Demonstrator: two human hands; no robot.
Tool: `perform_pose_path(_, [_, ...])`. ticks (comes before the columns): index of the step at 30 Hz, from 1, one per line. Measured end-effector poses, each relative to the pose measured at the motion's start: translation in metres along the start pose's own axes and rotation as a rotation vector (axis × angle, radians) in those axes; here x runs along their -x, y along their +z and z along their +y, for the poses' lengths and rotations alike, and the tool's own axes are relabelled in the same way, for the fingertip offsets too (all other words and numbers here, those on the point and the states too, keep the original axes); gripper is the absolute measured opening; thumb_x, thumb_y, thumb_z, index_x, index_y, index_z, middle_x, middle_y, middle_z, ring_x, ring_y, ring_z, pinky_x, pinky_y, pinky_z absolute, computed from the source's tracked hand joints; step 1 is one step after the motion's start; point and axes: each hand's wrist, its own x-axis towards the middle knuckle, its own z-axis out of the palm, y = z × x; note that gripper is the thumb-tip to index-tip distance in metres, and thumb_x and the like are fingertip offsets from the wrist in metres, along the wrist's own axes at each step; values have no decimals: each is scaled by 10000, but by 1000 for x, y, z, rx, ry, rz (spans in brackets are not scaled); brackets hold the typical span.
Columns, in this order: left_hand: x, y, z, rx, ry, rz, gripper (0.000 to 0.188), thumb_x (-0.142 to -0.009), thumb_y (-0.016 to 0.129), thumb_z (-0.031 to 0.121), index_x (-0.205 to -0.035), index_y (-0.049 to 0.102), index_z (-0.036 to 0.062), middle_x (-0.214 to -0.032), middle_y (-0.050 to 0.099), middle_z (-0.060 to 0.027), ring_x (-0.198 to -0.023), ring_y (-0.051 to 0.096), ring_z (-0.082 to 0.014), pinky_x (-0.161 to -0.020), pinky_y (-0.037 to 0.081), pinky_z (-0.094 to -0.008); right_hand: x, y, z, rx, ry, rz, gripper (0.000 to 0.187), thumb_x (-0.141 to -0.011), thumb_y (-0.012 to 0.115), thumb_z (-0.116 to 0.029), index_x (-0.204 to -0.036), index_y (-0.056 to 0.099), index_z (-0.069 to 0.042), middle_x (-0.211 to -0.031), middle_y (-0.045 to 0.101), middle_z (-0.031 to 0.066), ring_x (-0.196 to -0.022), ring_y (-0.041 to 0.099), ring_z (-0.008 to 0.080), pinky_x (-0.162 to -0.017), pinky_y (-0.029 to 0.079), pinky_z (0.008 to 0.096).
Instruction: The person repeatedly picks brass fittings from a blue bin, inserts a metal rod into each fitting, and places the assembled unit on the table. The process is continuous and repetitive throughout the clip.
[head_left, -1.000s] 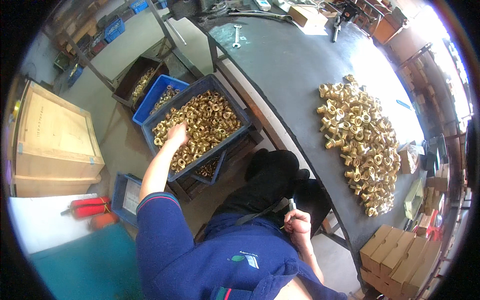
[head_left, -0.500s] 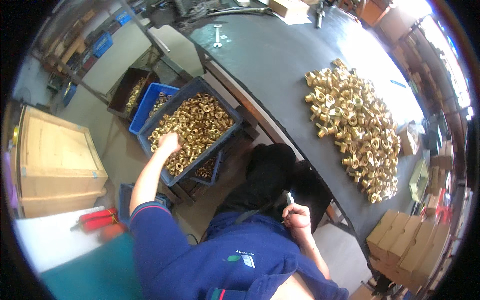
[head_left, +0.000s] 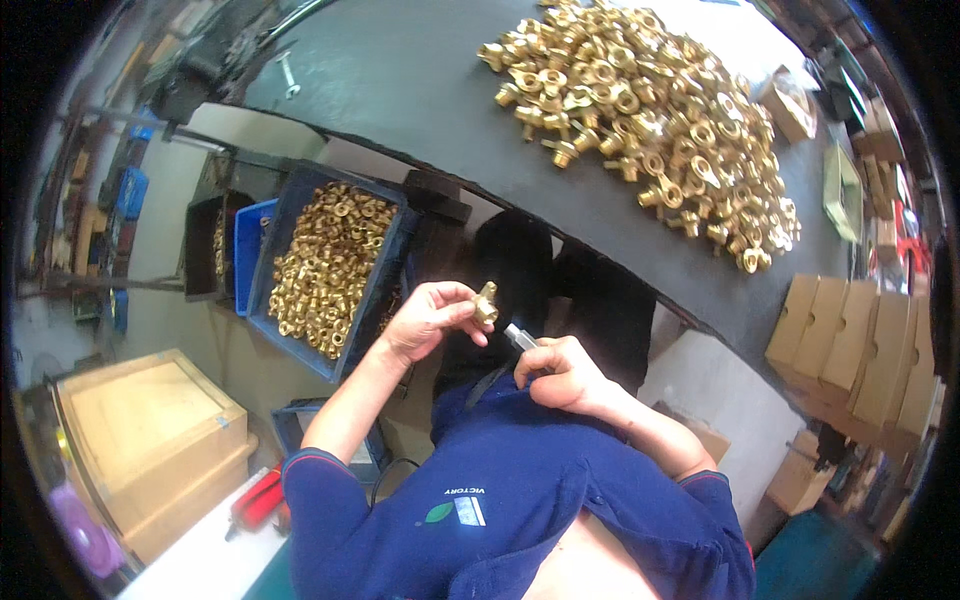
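Right of the blue crate (head_left: 384, 255), my left hand (head_left: 435, 318), the nearer one, pinched a brass fitting (head_left: 486, 304) at its fingertips. Farther right of the crate, my right hand (head_left: 566, 376) was closed around a metal tool (head_left: 520, 337), its length slanting toward the fitting, tip just short.

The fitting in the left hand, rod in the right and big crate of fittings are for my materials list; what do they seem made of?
Fitting, in the left hand: probably brass, or brass-coloured metal, by its golden shine.
Rod, in the right hand: perhaps bare metal, pale grey and smooth-looking; plastic possible.
Crate: likely dull blue plastic, by its colour and thick rim.
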Motion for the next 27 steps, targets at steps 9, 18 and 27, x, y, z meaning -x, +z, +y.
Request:
perform_pose_path(9, [-18, 29, -15, -33, -30, 48, 274, -881, 528, 227, -941, 558, -39, -794, 625, -140, -664, 630, -195, -581, 537, -302, 12, -19, 2, -32, 41, 54, 137, -581, 544, -149, -676, 601, -67, -635, 531, 99, -618, 532, 233, -567, 407, 327])
perform_pose_path(18, [-12, 51, 6, -481, -49, 52, 94, -855, 537, 57, -894, 566, -23, -746, 607, -65, -675, 582, -105, -630, 493, -238, 9, -13, 6, 35, 31, 21, 136, -598, 554, -173, -674, 602, -71, -629, 520, 113, -608, 533, 249, -570, 416, 337])
perform_pose_path(27, [-18, 61, -2, -431, 14, 52, 87, -850, 532, 38, -900, 566, -24, -779, 602, -59, -656, 576, -95, -616, 487, -227, 13, -11, 11, -134, 48, 108, 79, -634, 537, -93, -656, 608, -64, -585, 525, 66, -566, 523, 163, -541, 408, 283])
